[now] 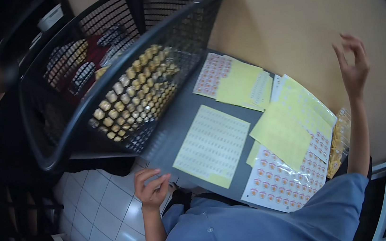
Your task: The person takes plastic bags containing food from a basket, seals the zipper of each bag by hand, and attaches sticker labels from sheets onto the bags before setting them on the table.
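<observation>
Blue shirt (225, 233) nearest; left hand (151, 190) and right hand (355, 71) wide apart, loosely curled, seemingly empty. Sticker sheets (268, 178), right on the grey table (186, 114) — light, bendy, perhaps slick — suit an edge hold.

Black latticed basket (133, 51), yellow sheets (282, 134), white sheet (276, 183) dotted pink and orange, blue shirt (248, 226)
</observation>
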Demonstrator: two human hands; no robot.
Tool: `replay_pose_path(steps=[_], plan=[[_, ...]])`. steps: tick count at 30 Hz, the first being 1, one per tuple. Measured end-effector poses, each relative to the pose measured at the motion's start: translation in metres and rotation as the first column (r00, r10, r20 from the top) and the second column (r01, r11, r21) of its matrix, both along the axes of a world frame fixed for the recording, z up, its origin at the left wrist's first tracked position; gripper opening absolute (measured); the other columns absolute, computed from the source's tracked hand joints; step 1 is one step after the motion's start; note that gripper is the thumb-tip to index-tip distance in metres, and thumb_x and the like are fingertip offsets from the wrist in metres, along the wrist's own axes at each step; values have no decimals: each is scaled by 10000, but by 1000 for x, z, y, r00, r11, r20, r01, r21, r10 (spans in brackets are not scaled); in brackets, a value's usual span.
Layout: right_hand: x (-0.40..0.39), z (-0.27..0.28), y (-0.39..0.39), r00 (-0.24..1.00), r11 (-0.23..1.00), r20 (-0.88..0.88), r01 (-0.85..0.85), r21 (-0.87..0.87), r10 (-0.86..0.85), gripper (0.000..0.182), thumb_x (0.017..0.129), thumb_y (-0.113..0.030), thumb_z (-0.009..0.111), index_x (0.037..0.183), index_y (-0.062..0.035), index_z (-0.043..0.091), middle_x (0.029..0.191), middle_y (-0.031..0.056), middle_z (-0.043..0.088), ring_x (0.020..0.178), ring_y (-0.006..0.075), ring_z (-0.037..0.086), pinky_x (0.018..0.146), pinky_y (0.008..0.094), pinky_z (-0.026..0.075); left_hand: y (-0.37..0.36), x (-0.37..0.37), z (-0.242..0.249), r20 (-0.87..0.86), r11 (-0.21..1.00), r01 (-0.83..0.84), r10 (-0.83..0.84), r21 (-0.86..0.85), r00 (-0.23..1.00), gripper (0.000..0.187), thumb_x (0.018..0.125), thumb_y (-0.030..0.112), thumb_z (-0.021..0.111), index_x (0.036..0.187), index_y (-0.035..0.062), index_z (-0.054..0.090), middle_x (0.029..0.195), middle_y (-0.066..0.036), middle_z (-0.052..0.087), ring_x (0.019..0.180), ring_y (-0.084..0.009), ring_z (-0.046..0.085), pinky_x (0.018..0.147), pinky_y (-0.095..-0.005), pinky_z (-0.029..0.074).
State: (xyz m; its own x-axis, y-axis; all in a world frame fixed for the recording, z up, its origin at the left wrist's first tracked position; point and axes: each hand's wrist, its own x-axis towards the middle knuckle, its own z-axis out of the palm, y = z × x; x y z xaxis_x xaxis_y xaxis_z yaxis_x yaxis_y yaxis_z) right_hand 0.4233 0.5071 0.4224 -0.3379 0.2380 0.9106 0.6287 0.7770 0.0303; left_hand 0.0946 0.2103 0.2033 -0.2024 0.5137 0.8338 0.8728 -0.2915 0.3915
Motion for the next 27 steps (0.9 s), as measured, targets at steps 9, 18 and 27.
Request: replay_pose_path(steps=[9,18,27], plan=[[-250,90,-57,804,866,334,-411,-285,492,202,714,-148,612,867,-17,598,825,102,618,743,171,590,691,275,469,-86,-64,-36,472,906,-424,383,-22,794,332,667,-126,574,939,13,445,1025,-181,478,816,-229,592,630,-227,520],[-443,47,-51,-441,900,891,338,276,-108,253,730,-242,592,863,-30,624,864,78,618,768,174,587,693,291,463,-119,-108,-58,676,857,-454,485,-243,555,449,729,-80,545,1136,-8,368,1063,-201,509,821,-235,598,710,-263,495],[-463,-59,22,-573,698,790,657,284,218,339,752,-325,563,943,-49,608,939,69,602,808,190,582,737,309,460,-135,-161,-72,561,857,-366,515,-364,648,454,706,-146,455,1135,-16,384,1207,-142,396,1013,-260,505,805,-284,460]])
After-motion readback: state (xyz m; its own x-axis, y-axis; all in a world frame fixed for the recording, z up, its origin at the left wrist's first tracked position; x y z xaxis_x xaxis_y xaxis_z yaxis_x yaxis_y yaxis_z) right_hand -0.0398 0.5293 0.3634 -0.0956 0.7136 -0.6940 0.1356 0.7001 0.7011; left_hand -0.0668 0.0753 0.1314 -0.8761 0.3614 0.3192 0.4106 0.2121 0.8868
